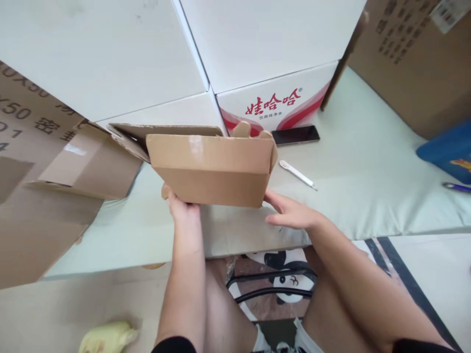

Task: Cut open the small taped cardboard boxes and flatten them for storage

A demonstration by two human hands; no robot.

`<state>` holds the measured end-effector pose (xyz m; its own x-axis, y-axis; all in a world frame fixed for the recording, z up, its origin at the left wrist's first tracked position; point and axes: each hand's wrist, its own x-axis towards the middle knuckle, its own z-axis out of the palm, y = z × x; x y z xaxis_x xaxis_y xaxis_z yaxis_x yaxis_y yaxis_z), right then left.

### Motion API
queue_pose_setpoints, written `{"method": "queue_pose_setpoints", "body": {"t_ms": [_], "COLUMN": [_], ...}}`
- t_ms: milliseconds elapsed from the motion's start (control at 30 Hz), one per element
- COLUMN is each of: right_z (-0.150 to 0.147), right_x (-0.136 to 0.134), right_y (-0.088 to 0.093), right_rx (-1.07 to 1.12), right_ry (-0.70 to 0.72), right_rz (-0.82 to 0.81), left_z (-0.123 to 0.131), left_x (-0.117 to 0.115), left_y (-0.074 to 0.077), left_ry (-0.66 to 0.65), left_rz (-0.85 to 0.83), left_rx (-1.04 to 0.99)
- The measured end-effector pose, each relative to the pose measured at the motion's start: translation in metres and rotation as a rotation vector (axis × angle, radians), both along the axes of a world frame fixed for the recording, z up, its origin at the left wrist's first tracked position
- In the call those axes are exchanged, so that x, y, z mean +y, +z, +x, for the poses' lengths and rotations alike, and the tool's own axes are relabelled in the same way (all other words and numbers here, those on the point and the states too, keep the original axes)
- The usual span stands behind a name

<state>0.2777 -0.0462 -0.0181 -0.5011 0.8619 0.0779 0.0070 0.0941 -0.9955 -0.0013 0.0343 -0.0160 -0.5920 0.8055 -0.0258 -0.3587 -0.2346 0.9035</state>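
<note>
A brown cardboard box (213, 171) is held tilted above the cloth-covered surface, with a lid flap standing up at its back left. My left hand (184, 206) grips it from below at the lower left; most of those fingers are hidden behind the cardboard. At the lower right corner is my right hand (289, 211), its fingers stretched out and thumb apart. Its fingertips reach the box's edge, and I cannot tell whether they press on it. A white utility knife (298, 175) lies to the right of the box, and a black phone (296, 136) lies behind it.
White cartons (279, 108) are stacked along the back. A smaller brown box (95, 162) leans at the left by large cardboard. Another large carton (415, 63), a blue object (449, 152) and a pen (456, 187) are at the right. The pale green cloth (368, 191) covers the surface.
</note>
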Motion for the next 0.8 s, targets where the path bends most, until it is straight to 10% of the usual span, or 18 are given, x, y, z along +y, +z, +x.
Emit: {"method": "queue_pose_setpoints", "body": {"t_ms": [267, 500, 800], "right_z": [0.0, 0.069, 0.137], "right_x": [-0.008, -0.018, -0.022], "right_y": [0.008, 0.005, 0.03], "right_rx": [0.13, 0.228, 0.152], "right_ry": [-0.43, -0.667, -1.655], "right_rz": [-0.113, -0.128, 0.623], "left_z": [0.04, 0.066, 0.083], "left_x": [-0.002, -0.005, -0.013], "left_y": [0.0, 0.01, 0.011], "left_ry": [0.192, -0.143, -0.262], "left_rz": [0.047, -0.164, -0.294], "left_rx": [-0.006, -0.131, -0.104]}}
